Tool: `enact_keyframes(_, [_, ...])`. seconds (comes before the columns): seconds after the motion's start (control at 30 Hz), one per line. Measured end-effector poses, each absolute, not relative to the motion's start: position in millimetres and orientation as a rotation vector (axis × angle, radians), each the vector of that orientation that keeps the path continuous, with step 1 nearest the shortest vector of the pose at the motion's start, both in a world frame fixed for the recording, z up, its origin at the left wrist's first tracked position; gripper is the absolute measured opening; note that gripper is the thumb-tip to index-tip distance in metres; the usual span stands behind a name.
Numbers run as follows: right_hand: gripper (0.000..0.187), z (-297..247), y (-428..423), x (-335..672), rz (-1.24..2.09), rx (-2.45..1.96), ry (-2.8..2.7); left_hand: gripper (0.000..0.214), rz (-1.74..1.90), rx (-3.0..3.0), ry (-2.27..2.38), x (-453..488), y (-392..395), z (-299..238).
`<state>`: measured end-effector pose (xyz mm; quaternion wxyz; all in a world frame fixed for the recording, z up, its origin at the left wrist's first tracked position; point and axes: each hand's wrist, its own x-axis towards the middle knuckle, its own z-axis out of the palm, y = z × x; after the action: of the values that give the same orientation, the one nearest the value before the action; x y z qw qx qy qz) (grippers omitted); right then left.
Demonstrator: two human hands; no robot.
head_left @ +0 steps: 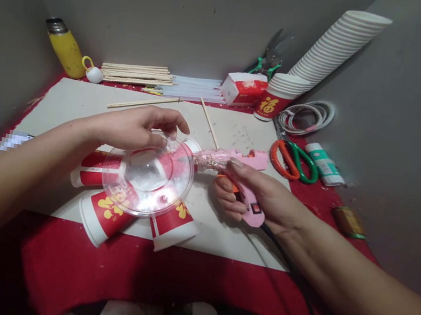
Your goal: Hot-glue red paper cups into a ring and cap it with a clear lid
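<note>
My right hand (240, 187) is wrapped round a pink hot glue gun (253, 213), fingers at its orange trigger. The gun's glue-crusted nozzle end points left, close to the right rim of a round clear plastic lid (147, 168). The lid lies over several red and white paper cups (108, 215) that fan outward on their sides. My left hand (144, 127) is at the lid's far edge, thumb over the rim and fingers bent around it. Its fingertips are partly hidden. From the gun's handle a black cord (307, 299) runs down to the right.
A pale board (68, 105) covers part of the red table. Along the back are a yellow bottle (68, 53), wooden sticks (135, 74), translucent glue sticks (194, 87) and a tissue pack (244, 90). Stacked paper cups (336, 46), scissors (295, 161) and a green-white roll (325, 164) stand right.
</note>
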<state>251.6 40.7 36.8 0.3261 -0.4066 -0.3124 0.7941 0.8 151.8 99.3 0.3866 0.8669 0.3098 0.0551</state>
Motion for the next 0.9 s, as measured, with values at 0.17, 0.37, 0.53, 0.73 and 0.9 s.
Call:
enact_keyframes(0.17, [0.053,39,47,254,2.181,-1.032,-0.743,0.048,0.129,2.212,0.788,0,152,100])
enact_keyframes(0.37, [0.052,46,54,255,2.212,-1.088,-0.731,0.05,0.126,2.22,0.779,0,152,100])
enact_keyframes(0.53, [0.056,47,57,257,2.223,-1.08,-0.781,0.053,0.09,2.22,0.779,0,152,100])
enact_keyframes(0.73, [0.059,45,55,261,2.29,-1.059,-0.804,0.049,0.047,2.251,0.776,3,151,102])
enact_keyframes(0.9, [0.058,48,50,268,2.234,-1.115,-0.868,0.05,0.046,2.244,0.81,4,150,102])
